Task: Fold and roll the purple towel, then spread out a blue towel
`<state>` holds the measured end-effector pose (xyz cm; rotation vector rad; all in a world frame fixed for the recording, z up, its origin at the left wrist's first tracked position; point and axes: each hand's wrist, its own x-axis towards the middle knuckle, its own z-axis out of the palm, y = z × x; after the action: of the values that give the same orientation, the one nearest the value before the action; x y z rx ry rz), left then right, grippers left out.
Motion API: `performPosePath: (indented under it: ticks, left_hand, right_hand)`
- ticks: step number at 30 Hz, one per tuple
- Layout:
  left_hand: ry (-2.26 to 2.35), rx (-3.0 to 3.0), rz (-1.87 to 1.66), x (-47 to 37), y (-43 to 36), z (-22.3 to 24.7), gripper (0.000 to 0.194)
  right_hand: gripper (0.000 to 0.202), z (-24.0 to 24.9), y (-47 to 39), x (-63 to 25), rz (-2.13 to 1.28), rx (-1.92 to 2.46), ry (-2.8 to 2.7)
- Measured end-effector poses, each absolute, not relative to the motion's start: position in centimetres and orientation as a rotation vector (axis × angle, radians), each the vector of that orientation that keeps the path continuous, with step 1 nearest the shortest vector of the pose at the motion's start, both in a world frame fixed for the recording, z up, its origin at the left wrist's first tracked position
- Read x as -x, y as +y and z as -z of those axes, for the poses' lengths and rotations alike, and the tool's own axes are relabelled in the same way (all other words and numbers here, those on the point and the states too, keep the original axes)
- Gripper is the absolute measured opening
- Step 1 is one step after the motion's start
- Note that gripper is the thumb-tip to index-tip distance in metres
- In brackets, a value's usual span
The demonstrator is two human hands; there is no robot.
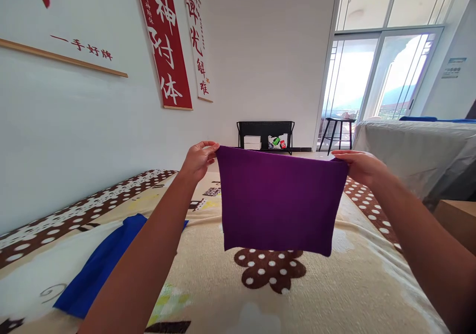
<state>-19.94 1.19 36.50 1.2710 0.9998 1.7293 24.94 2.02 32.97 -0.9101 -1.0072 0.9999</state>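
Note:
A purple cloth hangs stretched between my two hands, above a patterned blanket. My left hand pinches its upper left corner between thumb and fingers. At the upper right corner, my right hand grips the cloth in the same way. The lower edge of the cloth hangs free over a brown dotted flower print. On the blanket at the left lies a blue cloth, partly hidden behind my left forearm.
A white wall with hanging scrolls rises at the left. Beyond the blanket stand a black rack and a dark stool. At the right are a plastic-covered piece of furniture and a brown box.

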Motion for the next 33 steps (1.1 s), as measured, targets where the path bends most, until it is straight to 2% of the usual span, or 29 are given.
performPosePath:
  ticks: [3,10,21,27,33]
  left_hand:
    - [1.01,-1.247,-1.733,20.8,0.9,-36.6,0.045]
    - [1.033,-1.228,-1.729,21.6,0.6,-36.7,0.045]
    - [1.014,-1.289,-1.772,21.0,0.2,-37.1,0.047]
    - [1.023,-1.362,-1.779,21.3,-0.1,-37.4,0.041]
    - [1.086,-1.377,-1.788,21.1,1.4,-35.6,0.041]
  right_hand:
    - [0.021,-33.0,1.3,-25.0,-0.991,0.917,-0.935]
    - [0.028,-33.7,0.2,-24.3,-0.903,0.751,-0.858]
    - [0.022,-34.5,-0.2,-24.5,-0.88,0.694,-0.813]
    - [0.022,-34.6,-0.4,-24.8,-0.871,0.727,-0.852]
    - [0.023,-32.5,2.2,-24.4,-0.862,0.74,-0.846]
